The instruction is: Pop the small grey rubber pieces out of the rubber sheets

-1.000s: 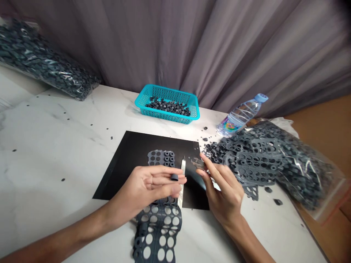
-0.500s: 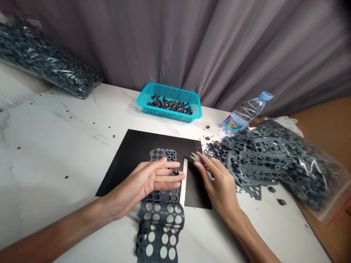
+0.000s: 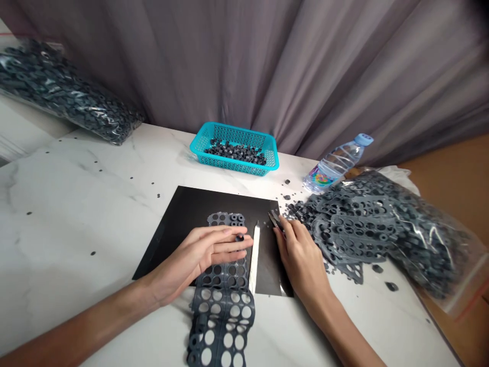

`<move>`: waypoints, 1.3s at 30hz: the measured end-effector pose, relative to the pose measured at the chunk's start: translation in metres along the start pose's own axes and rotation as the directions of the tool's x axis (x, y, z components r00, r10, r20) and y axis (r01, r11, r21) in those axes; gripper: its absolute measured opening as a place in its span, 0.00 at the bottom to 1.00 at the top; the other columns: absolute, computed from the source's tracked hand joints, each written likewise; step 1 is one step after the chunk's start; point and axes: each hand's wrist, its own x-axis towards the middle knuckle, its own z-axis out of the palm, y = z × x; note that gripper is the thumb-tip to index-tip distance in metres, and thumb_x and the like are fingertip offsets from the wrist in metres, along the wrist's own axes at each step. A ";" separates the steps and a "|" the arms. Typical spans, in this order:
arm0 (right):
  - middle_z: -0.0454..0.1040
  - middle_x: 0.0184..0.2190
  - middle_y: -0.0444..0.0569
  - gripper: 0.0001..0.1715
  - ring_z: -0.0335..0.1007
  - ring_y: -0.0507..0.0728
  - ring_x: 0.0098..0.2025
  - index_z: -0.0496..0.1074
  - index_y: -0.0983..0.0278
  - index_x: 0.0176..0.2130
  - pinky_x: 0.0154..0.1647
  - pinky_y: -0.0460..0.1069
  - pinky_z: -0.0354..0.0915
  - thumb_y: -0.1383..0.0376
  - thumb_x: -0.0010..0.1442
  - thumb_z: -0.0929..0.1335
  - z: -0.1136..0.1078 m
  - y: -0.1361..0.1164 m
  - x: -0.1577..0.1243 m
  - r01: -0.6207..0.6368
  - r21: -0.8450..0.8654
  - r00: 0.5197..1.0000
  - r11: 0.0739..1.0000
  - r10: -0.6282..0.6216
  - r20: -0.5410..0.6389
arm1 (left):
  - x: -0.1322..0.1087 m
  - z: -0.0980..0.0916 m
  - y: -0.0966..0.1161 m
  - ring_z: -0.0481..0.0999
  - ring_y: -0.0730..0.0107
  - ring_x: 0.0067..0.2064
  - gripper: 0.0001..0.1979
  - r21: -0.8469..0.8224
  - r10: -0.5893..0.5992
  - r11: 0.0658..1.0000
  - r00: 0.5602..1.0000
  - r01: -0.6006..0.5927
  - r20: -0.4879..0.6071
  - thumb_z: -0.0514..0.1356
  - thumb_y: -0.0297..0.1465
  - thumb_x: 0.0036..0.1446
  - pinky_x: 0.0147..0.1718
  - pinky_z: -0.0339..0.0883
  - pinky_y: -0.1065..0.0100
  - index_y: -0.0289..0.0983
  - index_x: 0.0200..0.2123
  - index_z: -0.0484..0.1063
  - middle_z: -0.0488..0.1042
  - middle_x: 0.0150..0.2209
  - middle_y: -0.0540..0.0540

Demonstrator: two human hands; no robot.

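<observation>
My left hand (image 3: 208,250) hovers palm inward over a dark grey rubber sheet (image 3: 225,300) with rows of round holes. Its fingers are stretched out, and a small black rubber ring (image 3: 239,237) is held between two of them. A few rings still sit in the sheet's far end, and the near end curls off the black mat (image 3: 168,219). My right hand (image 3: 301,250) is closed around metal tweezers (image 3: 275,219), their tips pointing away over the mat's right side. Between the hands lies a white-wrapped tool (image 3: 254,255) with a dark pointed tip.
A turquoise basket (image 3: 235,167) holding black rings stands at the back. To the right are a water bottle (image 3: 336,163), a heap of holed sheets (image 3: 355,229) and an open plastic bag (image 3: 435,255) of parts. Another full bag (image 3: 69,92) lies far left. Small black discs dot the white table.
My right hand has drawn slightly right with the tweezers, and their tips look closer together. My left hand has shifted a little left, the ring still between its fingers.
</observation>
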 end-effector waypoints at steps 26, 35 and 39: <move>0.78 0.38 0.54 0.32 0.78 0.61 0.34 0.63 0.67 0.67 0.34 0.52 0.71 0.73 0.65 0.62 -0.011 -0.015 -0.010 0.053 0.259 0.950 0.964 -0.128 0.284 | 0.079 -0.030 0.045 0.75 0.62 0.54 0.09 0.866 0.588 0.018 0.706 -0.499 0.395 0.57 0.32 0.70 0.59 0.66 0.55 0.40 0.48 0.76 0.77 0.49 0.46; 0.73 0.54 0.51 0.21 0.72 0.59 0.55 0.66 0.55 0.61 0.59 0.56 0.66 0.68 0.75 0.57 -0.039 0.000 -0.002 0.082 0.587 0.954 0.805 -0.234 0.188 | 0.018 -0.040 -0.011 0.74 0.64 0.53 0.13 0.900 0.255 0.077 0.881 -0.429 0.398 0.54 0.27 0.70 0.56 0.68 0.57 0.43 0.55 0.69 0.69 0.52 0.46; 0.74 0.45 0.50 0.09 0.72 0.59 0.47 0.69 0.58 0.51 0.53 0.54 0.67 0.59 0.74 0.65 -0.034 -0.002 -0.001 0.095 0.597 0.958 0.797 -0.237 0.163 | 0.022 -0.041 -0.008 0.74 0.65 0.54 0.15 0.899 0.242 0.071 0.882 -0.432 0.405 0.52 0.26 0.72 0.57 0.68 0.59 0.45 0.56 0.70 0.69 0.52 0.47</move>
